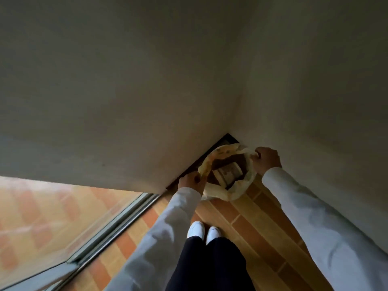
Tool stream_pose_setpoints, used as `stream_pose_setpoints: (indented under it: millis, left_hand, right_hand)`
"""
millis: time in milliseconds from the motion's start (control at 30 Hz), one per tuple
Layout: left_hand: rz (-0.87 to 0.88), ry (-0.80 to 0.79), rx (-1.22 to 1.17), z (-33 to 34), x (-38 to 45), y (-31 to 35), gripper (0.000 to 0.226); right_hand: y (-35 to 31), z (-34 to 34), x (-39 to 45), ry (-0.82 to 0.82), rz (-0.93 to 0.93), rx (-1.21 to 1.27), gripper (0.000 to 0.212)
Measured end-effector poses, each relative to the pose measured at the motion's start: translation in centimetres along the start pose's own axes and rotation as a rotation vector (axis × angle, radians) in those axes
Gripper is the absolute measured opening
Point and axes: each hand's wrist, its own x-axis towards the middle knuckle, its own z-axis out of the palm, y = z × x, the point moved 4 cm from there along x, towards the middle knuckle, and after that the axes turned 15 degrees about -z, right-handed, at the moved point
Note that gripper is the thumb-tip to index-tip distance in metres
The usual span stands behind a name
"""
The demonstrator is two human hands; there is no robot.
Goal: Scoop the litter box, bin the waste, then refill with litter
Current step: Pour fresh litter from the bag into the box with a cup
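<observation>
Hands (191, 180) (266, 159) grip bag (222, 193) rim, mouth facing up.

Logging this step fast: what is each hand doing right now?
Left hand: closed, gripping the left edge of the plastic bag.
Right hand: closed, gripping the bag's right edge, holding the mouth open.

Inside a home, corner of a room, plain painted walls (147, 80) meeting at about one o'clock, wood-pattern floor (258, 217) in tan and orange blocks underfoot, sliding door track (117, 225) and glass pane (42, 217) at eight o'clock
</observation>
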Motion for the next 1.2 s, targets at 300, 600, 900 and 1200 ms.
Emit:
stream_pose_setpoints:
  millis: [300, 600, 900, 1200]
  left_hand:
    - [-0.006, -0.151, 0.018, 13.6, 17.2, -2.1, 0.028]
    - [0.038, -0.111, 0.040, 22.3, 28.1, -3.4, 0.027]
    - [0.014, -0.155, 0.081, 25.7, 31.9, -3.9, 0.022]
    - [0.125, -0.042, 0.415, 22.9, 28.3, -3.2, 0.029]
  right_hand:
    - [12.1, 15.2, 11.6, -0.039, 0.026, 0.005, 0.039]
    - [19.0, 25.3, 19.1, -0.034, 0.056, -0.025, 0.033]
    - [21.4, 29.8, 21.7, -0.045, 0.082, -0.070, 0.018]
    - [19.5, 27.5, 19.1, -0.201, -0.112, -0.152, 0.046]
